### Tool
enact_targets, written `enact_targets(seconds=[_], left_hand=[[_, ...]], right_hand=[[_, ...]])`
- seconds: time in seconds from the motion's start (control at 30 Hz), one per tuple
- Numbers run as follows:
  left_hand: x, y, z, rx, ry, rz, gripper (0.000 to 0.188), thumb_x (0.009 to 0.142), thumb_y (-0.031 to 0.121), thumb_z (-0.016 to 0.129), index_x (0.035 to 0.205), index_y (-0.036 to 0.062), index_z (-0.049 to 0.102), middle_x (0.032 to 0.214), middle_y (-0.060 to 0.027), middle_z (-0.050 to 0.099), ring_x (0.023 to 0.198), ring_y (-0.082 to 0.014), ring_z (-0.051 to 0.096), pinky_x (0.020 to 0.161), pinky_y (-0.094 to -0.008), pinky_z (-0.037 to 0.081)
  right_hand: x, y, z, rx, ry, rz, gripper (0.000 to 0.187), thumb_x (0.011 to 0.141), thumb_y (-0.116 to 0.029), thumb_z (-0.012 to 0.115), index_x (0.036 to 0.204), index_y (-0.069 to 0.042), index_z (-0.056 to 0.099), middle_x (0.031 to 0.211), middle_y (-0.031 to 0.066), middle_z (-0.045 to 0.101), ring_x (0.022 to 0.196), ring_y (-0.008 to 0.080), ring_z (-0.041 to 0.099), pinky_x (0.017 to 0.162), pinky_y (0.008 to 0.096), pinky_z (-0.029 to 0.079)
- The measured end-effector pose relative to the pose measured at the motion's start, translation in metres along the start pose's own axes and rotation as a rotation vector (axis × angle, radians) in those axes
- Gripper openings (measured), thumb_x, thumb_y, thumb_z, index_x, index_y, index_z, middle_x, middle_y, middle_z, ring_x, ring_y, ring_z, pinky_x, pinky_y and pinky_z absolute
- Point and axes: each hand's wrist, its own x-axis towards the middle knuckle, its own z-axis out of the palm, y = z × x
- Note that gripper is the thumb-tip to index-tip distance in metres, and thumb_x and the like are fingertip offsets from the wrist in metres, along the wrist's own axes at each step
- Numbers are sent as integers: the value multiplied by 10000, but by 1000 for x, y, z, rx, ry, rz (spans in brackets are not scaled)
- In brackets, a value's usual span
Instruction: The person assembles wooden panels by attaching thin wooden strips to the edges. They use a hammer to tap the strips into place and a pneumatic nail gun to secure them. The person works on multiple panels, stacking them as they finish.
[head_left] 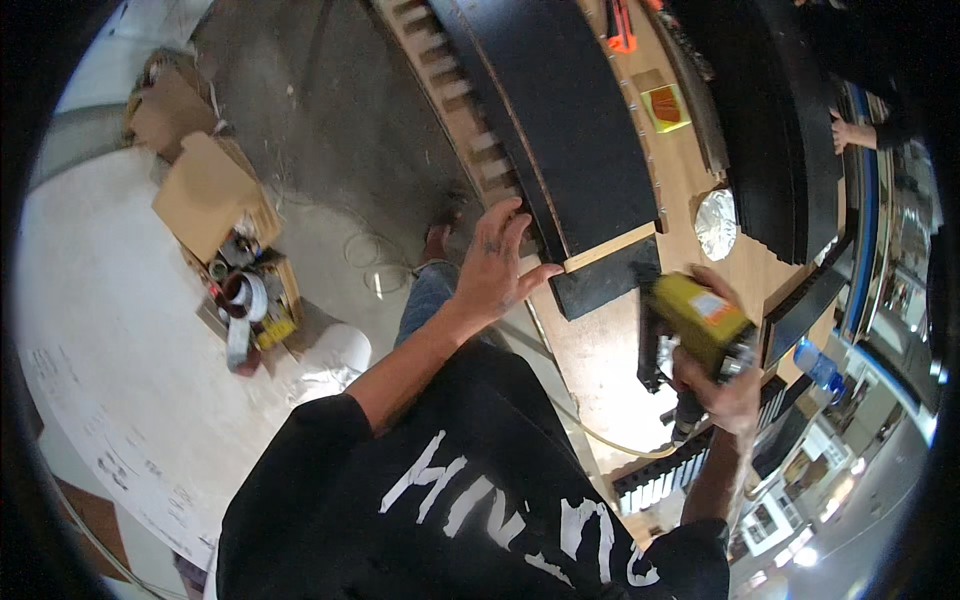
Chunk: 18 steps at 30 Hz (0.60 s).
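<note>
My right hand (725, 395) grips a yellow-green nail gun (705, 312) by its handle, held above the wooden worktable (590, 365). A pale air hose (620, 450) runs from the lower end of its grip. On the table lies a long black panel (575, 130), with a light wood strip (612, 247) across its near end and a shorter black piece (605, 285) beyond the strip. My left hand (490, 265) is at the panel's left near corner, fingers spread along the side edge and thumb by the strip's end. The gun's nose is blurred and stands right of the short black piece.
An orange utility knife (622, 38), a yellow packet (664, 108) and a crumpled silvery disc (716, 225) lie right of the panel. Stacked black panels (785, 130) stand farther right, near another person's hand (852, 132). At left are an opened cardboard box (205, 195) and tape rolls (243, 292).
</note>
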Motion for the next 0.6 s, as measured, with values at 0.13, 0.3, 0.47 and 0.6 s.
enact_targets(seconds=[0.13, 0.3, 0.47, 0.6], left_hand=[[-10, 5, 14, 110, 8, -29, 864, 790, 414, 847, 1408, 20, 391, 1355, -177, 408, 1309, -370, 397, 1102, -506, 367], [-7, 12, 13, 68, 29, -55, 794, 776, 315, 861, 1391, 32, 446, 1336, -164, 442, 1301, -352, 416, 1098, -502, 373], [-16, 0, 23, -16, 124, -30, 630, 736, 312, 881, 1214, 67, 551, 1365, -135, 453, 1306, -346, 446, 1122, -486, 413], [-17, -4, 26, -29, 148, -12, 598, 725, 295, 888, 1173, 65, 566, 1382, -131, 441, 1325, -338, 433, 1108, -484, 433]], right_hand=[[39, 10, 41, -88, -174, 209, 647, 851, -31, 738, 1452, -68, 500, 1219, 168, 658, 861, 187, 706, 746, 300, 609], [53, 21, 59, -92, -153, 241, 671, 828, -7, 720, 1457, -61, 494, 1144, 168, 672, 723, 142, 668, 593, 252, 581], [58, 26, 65, -57, -131, 275, 682, 818, -2, 685, 1466, -59, 481, 1042, 169, 683, 678, 131, 656, 567, 247, 582], [58, 32, 66, -41, -123, 270, 699, 809, -2, 690, 1471, -52, 471, 1046, 177, 685, 727, 148, 678, 579, 254, 597]])
